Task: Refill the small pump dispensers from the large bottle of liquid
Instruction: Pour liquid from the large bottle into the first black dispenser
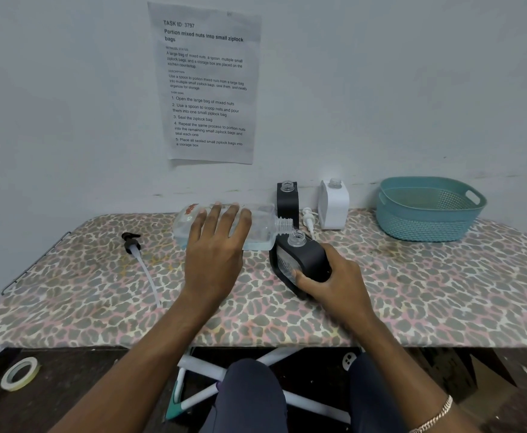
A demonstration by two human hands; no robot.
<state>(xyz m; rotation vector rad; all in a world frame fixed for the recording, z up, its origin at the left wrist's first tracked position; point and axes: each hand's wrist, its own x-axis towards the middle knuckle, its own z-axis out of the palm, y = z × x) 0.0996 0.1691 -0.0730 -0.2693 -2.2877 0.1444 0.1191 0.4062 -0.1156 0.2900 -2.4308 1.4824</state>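
Note:
My left hand [216,245] grips the large clear bottle [262,228], tipped on its side above the board, a little pale blue liquid pooled along its lower wall. Its open threaded neck [285,225] points right, just above the open mouth of a black dispenser [302,257]. My right hand [334,284] holds that dispenser tilted, its mouth [296,238] leaning toward the bottle. A second black dispenser [287,200] and a white one [333,204] stand uncapped against the wall. No stream of liquid is visible.
A black pump head with a long tube [132,243] lies at the left of the leopard-print ironing board [99,292]. A white pump [308,218] lies between the dispensers. A teal basket [427,210] sits at the back right. A tape roll [19,373] lies on the floor.

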